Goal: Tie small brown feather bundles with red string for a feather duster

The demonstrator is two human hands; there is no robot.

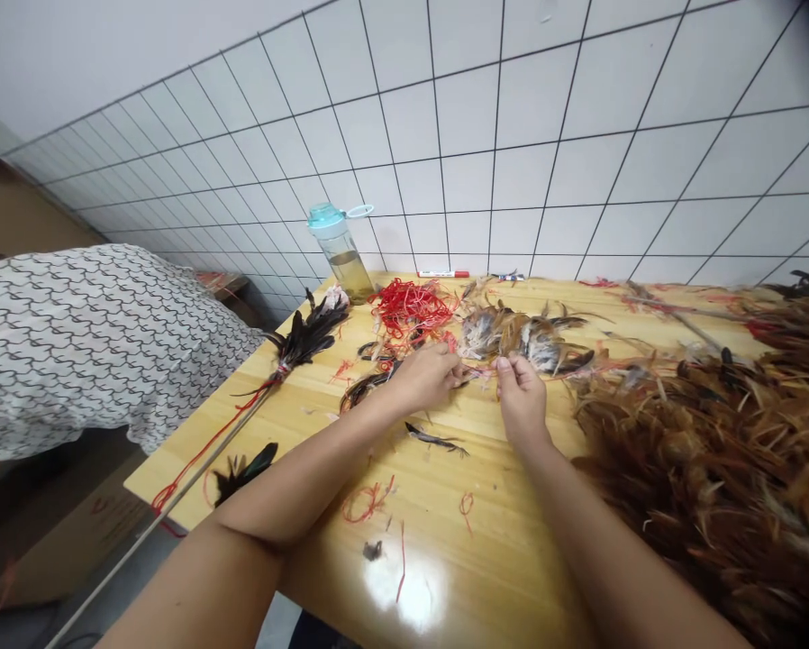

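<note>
My left hand [433, 377] is closed, its fingertips pinched together over the middle of the wooden table [438, 505]. Facing it, my right hand [522, 397] pinches with thumb and forefinger. A thin reddish string [477, 370] appears to run between the fingertips of both hands, though its ends are hidden. Just beyond the hands lie small bundles of brown and white feathers [513, 335]. A tangled heap of red string [413, 308] lies behind my left hand. Some dark feathers [366, 386] lie beside my left wrist, partly covered by it.
A large pile of brown feathers [722, 451] fills the right side. At left, a stick with black feathers [306, 338] overhangs the table edge. A water bottle [343, 257] and a red-capped marker [443, 274] stand near the tiled wall. Someone in patterned clothing [100, 342] is at left.
</note>
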